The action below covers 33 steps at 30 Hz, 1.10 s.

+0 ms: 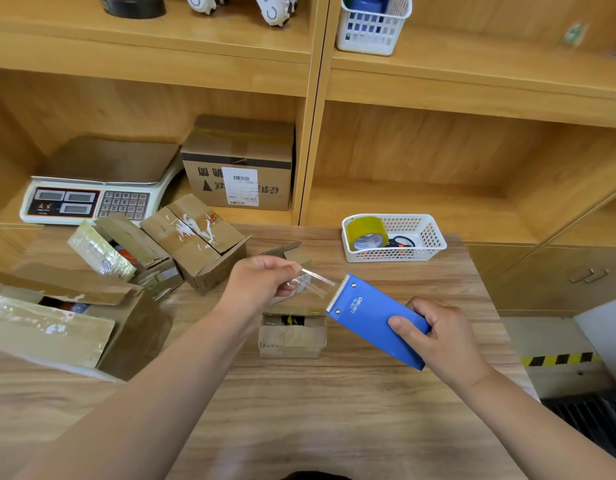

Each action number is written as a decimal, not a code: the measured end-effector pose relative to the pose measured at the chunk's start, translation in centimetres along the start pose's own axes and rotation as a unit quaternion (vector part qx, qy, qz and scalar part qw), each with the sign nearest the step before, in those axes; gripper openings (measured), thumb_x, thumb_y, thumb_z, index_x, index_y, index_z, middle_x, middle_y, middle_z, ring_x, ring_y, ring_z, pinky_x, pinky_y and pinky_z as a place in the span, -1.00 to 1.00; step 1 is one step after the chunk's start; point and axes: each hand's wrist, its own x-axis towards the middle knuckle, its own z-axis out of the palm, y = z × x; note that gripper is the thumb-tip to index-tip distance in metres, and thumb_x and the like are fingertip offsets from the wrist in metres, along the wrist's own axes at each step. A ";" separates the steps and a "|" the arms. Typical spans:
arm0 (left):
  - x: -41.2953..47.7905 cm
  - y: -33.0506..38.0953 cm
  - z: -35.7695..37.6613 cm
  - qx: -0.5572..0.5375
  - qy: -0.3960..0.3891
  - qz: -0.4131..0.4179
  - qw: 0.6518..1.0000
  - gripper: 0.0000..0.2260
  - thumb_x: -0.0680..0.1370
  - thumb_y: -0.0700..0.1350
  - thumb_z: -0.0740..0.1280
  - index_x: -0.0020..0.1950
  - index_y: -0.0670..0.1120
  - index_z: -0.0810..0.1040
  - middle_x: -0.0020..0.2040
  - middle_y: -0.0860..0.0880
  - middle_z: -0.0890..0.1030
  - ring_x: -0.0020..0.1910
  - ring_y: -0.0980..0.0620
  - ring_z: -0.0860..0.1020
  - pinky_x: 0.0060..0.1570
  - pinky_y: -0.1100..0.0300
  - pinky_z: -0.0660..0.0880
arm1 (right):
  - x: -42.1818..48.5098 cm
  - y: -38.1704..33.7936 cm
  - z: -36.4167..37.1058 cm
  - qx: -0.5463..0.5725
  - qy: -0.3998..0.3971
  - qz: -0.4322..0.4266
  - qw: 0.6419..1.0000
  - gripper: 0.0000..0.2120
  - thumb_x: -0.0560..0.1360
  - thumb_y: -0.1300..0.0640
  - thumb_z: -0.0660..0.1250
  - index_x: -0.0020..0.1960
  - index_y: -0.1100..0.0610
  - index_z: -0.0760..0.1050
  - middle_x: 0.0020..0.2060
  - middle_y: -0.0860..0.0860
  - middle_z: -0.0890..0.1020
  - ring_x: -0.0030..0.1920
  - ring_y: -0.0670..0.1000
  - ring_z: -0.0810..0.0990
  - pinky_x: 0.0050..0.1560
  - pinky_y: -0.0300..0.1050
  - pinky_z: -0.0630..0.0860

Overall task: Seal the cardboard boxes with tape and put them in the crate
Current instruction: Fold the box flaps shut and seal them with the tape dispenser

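A small cardboard box (292, 336) stands in the middle of the wooden table (299, 410), its far flap raised behind my hands. Above it my right hand (438, 336) grips a blue tape dispenser (372, 317), toothed edge pointing left. My left hand (265, 282) pinches the end of a clear tape strip (317, 284) stretched from that edge. Three more worn cardboard boxes lie to the left: a closed one (199, 242), one with open flaps (133, 251), and a larger open one (74, 323).
A white basket (424, 242) with a yellowish tape roll (365, 232) and scissors stands at the table's far right. On the shelf behind are a weighing scale (98, 188) and a labelled carton (240, 164). A dark slatted crate (590, 424) shows low at the right.
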 end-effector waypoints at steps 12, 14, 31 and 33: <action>-0.3 -1.0 1.2 0.086 0.072 0.076 0.991 -0.90 0.47 -0.13 0.43 -0.25 -0.02 0.67 -0.40 0.16 0.61 -0.42 0.25 0.47 -0.32 0.33 0.41 | 1.6 -0.6 1.5 -0.214 0.027 0.030 0.976 -0.43 0.28 -0.43 -0.01 -0.39 0.06 0.41 -0.50 -0.02 0.46 -0.34 0.07 0.45 -0.45 -0.17 0.15; 0.2 -0.8 0.9 0.075 0.080 0.061 0.992 -0.89 0.47 -0.12 0.43 -0.26 -0.03 0.67 -0.37 0.12 0.64 -0.34 0.17 0.51 -0.20 0.23 0.48 | 1.6 -0.5 1.5 -0.197 0.029 0.014 0.980 -0.42 0.29 -0.41 0.03 -0.40 0.10 0.44 -0.50 -0.02 0.48 -0.34 0.06 0.45 -0.43 -0.17 0.20; 1.1 0.5 0.1 0.057 0.046 0.015 0.997 -0.91 0.48 -0.18 0.42 -0.22 -0.12 0.66 -0.25 -0.06 0.66 -0.23 0.09 0.55 -0.18 0.24 0.46 | 1.8 0.3 1.4 -0.109 0.049 -0.018 0.993 -0.51 0.31 -0.30 0.19 -0.47 0.12 0.39 -0.57 -0.07 0.44 -0.40 0.03 0.45 -0.43 -0.16 0.33; 0.7 0.6 0.5 0.080 0.050 0.043 0.995 -0.88 0.48 -0.15 0.43 -0.26 -0.08 0.67 -0.23 0.00 0.68 -0.19 0.12 0.57 -0.18 0.27 0.46 | 2.0 0.3 1.8 -0.139 0.058 -0.007 0.988 -0.50 0.31 -0.32 0.16 -0.48 0.12 0.37 -0.59 -0.04 0.42 -0.43 0.06 0.44 -0.46 -0.18 0.30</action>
